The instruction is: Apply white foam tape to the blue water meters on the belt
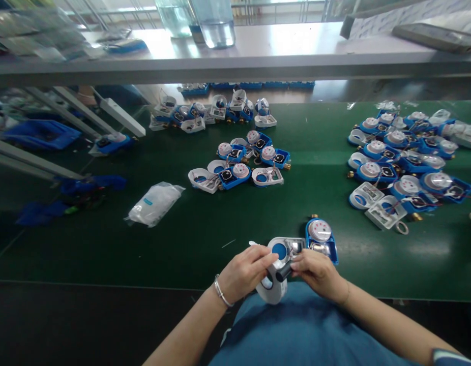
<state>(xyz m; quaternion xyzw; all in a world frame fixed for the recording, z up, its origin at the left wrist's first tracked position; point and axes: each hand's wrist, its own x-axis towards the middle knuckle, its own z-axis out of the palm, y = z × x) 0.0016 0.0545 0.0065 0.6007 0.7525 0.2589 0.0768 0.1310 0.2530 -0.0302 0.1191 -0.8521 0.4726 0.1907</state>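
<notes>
My left hand [246, 272] is closed on a roll of white tape [278, 295], which hangs below the fingers near the table's front edge. Between the fingers of my right hand [319, 272] is a short dark cylinder [283, 272], its near end pointing left toward the tape. Just beyond both hands lies a water meter [320, 231] with a blue housing, a round white dial and a brass fitting. Its white cover [279, 241] rests upturned to the left of it, with a round blue window, partly hidden by my fingers.
Several opened blue meters [235, 175] with white covers lie mid-table. More stand in a group [376, 147] at the right and another [197, 112] at the back. A clear plastic bag [154, 203] lies left. A white shelf [281, 56] crosses above the green table [163, 259].
</notes>
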